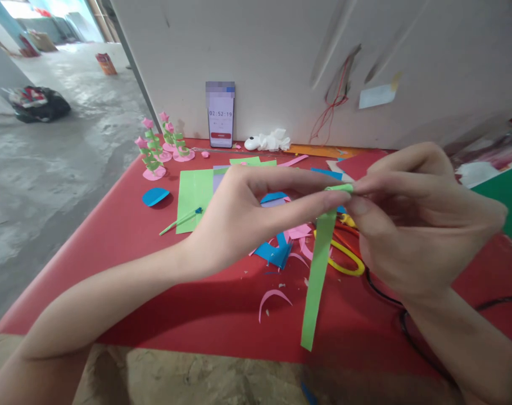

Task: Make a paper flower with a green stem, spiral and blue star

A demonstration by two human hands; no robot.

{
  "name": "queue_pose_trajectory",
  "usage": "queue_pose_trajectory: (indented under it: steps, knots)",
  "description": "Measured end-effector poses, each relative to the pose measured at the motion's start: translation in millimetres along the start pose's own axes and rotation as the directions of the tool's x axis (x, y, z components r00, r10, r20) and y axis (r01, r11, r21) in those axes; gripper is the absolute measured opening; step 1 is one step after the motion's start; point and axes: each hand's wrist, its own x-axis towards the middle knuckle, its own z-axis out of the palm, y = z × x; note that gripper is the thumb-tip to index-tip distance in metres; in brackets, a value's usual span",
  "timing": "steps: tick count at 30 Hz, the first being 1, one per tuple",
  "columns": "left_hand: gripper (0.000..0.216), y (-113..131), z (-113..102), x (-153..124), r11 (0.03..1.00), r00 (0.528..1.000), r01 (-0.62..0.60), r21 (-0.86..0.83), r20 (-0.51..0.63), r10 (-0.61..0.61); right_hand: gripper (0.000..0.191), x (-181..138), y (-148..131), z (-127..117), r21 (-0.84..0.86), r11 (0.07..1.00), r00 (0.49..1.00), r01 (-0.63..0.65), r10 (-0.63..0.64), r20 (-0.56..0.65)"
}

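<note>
A light green paper strip hangs down from my fingers, its top end rolled into a small tube. My left hand pinches the rolled end between thumb and fingers. From the other side, my right hand pinches the same roll at its right end, fingertips touching it. Behind the strip lie scissors with yellow handles, partly hidden by the strip and my right hand. Blue paper scraps and a curved pink paper strip lie below my hands.
Pink paper flowers with green stems stand at the back left. A phone showing a timer leans on the wall. Green paper sheets, a blue paper oval and a thin green stem lie left. A black cable runs at right.
</note>
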Motion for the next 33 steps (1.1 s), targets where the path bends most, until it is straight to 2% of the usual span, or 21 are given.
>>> queue_pose_trajectory:
  steps: [5, 11, 15, 18, 20, 21, 23, 25, 27, 29, 31, 33]
  knots:
    - [0.007, 0, -2, 2, 0.997, 1.0, 0.017, -0.069, 0.018, -0.016, 0.018, 2, 4, -4, -0.162, 0.975, 0.988, 0.15, -0.144, 0.047]
    - [0.016, 0, -3, 5, 0.994, 0.998, 0.037, -0.106, 0.056, -0.031, 0.023, 8, 12, -11, -0.186, 0.927, 0.94, 0.327, -0.298, 0.168]
    - [0.014, -1, -3, 5, 0.999, 0.999, 0.024, -0.046, 0.036, -0.023, 0.022, 9, 13, -11, -0.161, 0.919, 0.927, 0.36, -0.333, 0.171]
    - [0.009, -4, -4, 3, 0.995, 0.998, -0.056, 0.082, -0.019, 0.058, 0.023, 5, 10, -6, -0.137, 0.951, 0.956, 0.278, -0.26, 0.135]
    - [0.01, -9, -5, 2, 0.953, 0.974, -0.206, 0.225, -0.05, 0.222, 0.025, 1, 6, -1, -0.045, 0.992, 0.988, 0.12, -0.115, 0.103]
    - [0.012, -12, -6, 2, 0.9, 0.94, -0.308, 0.308, -0.049, 0.338, 0.026, 0, 4, 0, 0.025, 0.999, 0.996, 0.02, -0.022, 0.09]
    - [0.014, -19, -7, 3, 0.728, 0.826, -0.508, 0.461, 0.019, 0.564, 0.027, -3, 1, 3, 0.17, 0.967, 0.98, -0.189, 0.175, 0.094]
    - [0.016, -23, -8, 4, 0.57, 0.723, -0.622, 0.537, 0.113, 0.682, 0.025, -4, -2, 4, 0.247, 0.917, 0.949, -0.312, 0.291, 0.121]
    - [0.018, -23, -7, 4, 0.52, 0.7, -0.64, 0.566, 0.149, 0.699, 0.022, -4, -4, 4, 0.271, 0.885, 0.925, -0.378, 0.35, 0.149]
    - [0.018, -20, -6, 2, 0.578, 0.746, -0.586, 0.569, 0.099, 0.659, 0.018, -4, -5, 4, 0.292, 0.855, 0.903, -0.428, 0.396, 0.164]
    - [0.017, -16, -4, 1, 0.715, 0.842, -0.471, 0.516, 0.022, 0.539, 0.018, -4, -6, 4, 0.304, 0.837, 0.891, -0.454, 0.423, 0.167]
    - [0.015, -11, -2, 1, 0.851, 0.932, -0.326, 0.411, -0.013, 0.363, 0.018, -4, -6, 3, 0.319, 0.834, 0.893, -0.45, 0.419, 0.167]
